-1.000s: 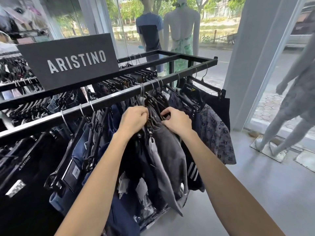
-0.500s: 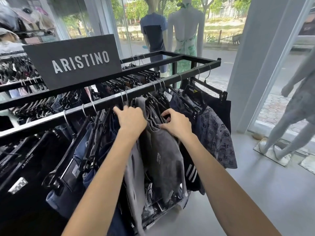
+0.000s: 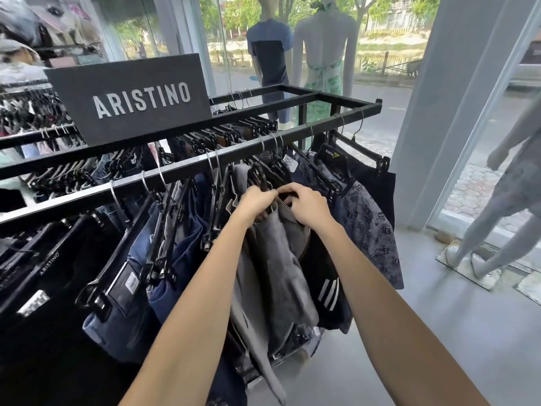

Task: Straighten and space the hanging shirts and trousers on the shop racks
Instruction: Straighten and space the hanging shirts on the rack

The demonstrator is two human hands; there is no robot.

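A black metal rack (image 3: 187, 167) carries trousers and shorts on black clip hangers. Grey shorts (image 3: 281, 259) hang at the middle of the front rail. My left hand (image 3: 256, 205) grips the top of the grey shorts at the hanger. My right hand (image 3: 307, 205) pinches the same waistband just to the right, the two hands touching. Blue jeans (image 3: 175, 244) hang bunched to the left, black trousers (image 3: 52, 276) further left. Patterned grey shorts (image 3: 369, 227) and black striped shorts (image 3: 328, 288) hang to the right.
A dark ARISTINO sign (image 3: 137, 98) stands on the rack top. Two mannequins (image 3: 319, 54) stand behind by the window. A white pillar (image 3: 448, 112) and another mannequin (image 3: 497, 224) are at the right. Grey floor (image 3: 439, 332) lies open to the right.
My left hand has moved right from the rail side to meet my right hand on the grey shorts' waistband. The grey shorts have swung slightly. The view has shifted a little.
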